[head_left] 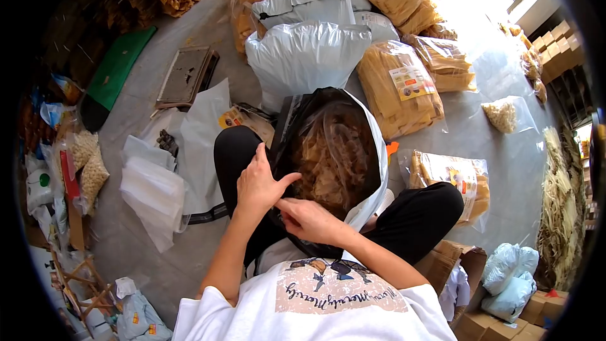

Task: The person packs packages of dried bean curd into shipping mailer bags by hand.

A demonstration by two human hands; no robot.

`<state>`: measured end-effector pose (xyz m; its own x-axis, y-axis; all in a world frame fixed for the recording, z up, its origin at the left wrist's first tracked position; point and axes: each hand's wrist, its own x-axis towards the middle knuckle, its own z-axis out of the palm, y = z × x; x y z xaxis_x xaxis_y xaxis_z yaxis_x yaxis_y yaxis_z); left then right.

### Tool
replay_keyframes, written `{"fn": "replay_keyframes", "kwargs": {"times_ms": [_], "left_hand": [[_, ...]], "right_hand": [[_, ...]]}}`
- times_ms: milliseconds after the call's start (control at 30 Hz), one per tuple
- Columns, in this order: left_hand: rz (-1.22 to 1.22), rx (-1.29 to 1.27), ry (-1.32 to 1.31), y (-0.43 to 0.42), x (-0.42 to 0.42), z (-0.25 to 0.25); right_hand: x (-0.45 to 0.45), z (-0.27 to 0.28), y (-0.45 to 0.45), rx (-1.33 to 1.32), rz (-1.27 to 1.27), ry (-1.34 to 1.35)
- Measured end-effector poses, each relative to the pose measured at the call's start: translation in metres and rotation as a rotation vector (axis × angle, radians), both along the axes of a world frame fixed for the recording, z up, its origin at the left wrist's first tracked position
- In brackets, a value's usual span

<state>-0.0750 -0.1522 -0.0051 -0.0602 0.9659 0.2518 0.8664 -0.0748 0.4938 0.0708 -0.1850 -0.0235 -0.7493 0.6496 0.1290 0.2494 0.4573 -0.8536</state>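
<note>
Between my knees stands an open grey-white mailer bag (377, 170) with a black inside. In it lies a clear plastic bag of brown, crinkled dried pieces (328, 158). My left hand (257, 182) is over the mailer's left rim by my knee, fingers stretched out and thumb pointing right. At the near rim is my right hand (310, 220), its fingers curled and its index finger reaching towards my left wrist. Whether those curled fingers pinch the rim or anything else is hidden.
Filled grey mailers (306, 57) stand ahead, beside clear packs of tan dried sheets (399, 98). Left lie flat plastic bags (151, 192), a worn box-like object (184, 77) and a green sheet (120, 66). An open carton (442, 259) sits at my right.
</note>
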Motion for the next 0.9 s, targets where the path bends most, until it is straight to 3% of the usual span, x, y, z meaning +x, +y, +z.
{"fn": "replay_keyframes", "kwargs": {"times_ms": [67, 133, 200, 267, 333, 367, 400, 500, 533, 600, 667, 700, 733, 767, 800, 867, 900], "left_hand": [[0.027, -0.414, 0.216, 0.007, 0.003, 0.008], [0.010, -0.299, 0.194, 0.011, 0.002, -0.001], [0.041, -0.184, -0.071, 0.011, 0.004, -0.001], [-0.043, -0.092, -0.232, 0.013, 0.006, -0.023], [-0.003, -0.204, -0.969, 0.014, 0.016, -0.042], [-0.012, -0.195, -1.022, 0.013, 0.027, -0.034], [-0.035, -0.192, -1.043, 0.013, 0.029, -0.038], [0.116, -0.178, -1.300, 0.005, 0.028, -0.023], [0.104, -0.142, -1.225, 0.002, 0.019, -0.027], [0.133, -0.141, -1.218, -0.005, 0.010, -0.023], [0.121, -0.196, -1.221, -0.010, 0.008, -0.011], [0.156, -0.364, -1.140, -0.013, 0.005, -0.006], [0.188, -0.531, -1.052, -0.015, 0.003, -0.004], [0.150, -0.641, -1.028, -0.015, 0.001, -0.004], [0.143, -0.636, -1.030, -0.011, 0.004, -0.016], [0.217, -0.276, -1.116, -0.001, 0.012, -0.047], [0.146, -0.221, -1.052, 0.013, 0.018, -0.040]], "right_hand": [[0.005, 0.015, -0.002, -0.122, 0.058, -0.028], [0.014, 0.019, -0.001, 0.076, -0.116, -0.067], [0.026, 0.024, 0.014, 0.218, -0.455, 0.002], [0.039, 0.029, 0.031, 0.491, -0.739, -0.281], [0.045, -0.011, 0.032, 0.324, -0.524, -0.447], [0.049, -0.046, 0.025, 0.257, -0.322, -0.572], [0.048, -0.041, 0.023, 0.287, -0.354, -0.608], [0.053, 0.018, 0.027, 0.073, -0.500, -0.243], [0.057, 0.036, 0.029, 0.027, -0.564, -0.139], [0.074, 0.054, 0.031, 0.565, -0.768, -0.270], [0.084, 0.076, 0.028, 0.570, -0.938, -0.451], [0.090, 0.072, 0.025, 0.592, -0.939, -0.611], [0.096, 0.060, 0.021, 0.597, -0.938, -0.610], [0.103, 0.043, 0.015, 0.358, -0.931, -0.615], [0.107, 0.032, 0.011, 0.121, -0.919, -0.615], [0.112, 0.018, 0.013, 0.055, -0.915, -0.675], [0.119, -0.001, 0.017, 0.186, -0.925, -0.385]]}}
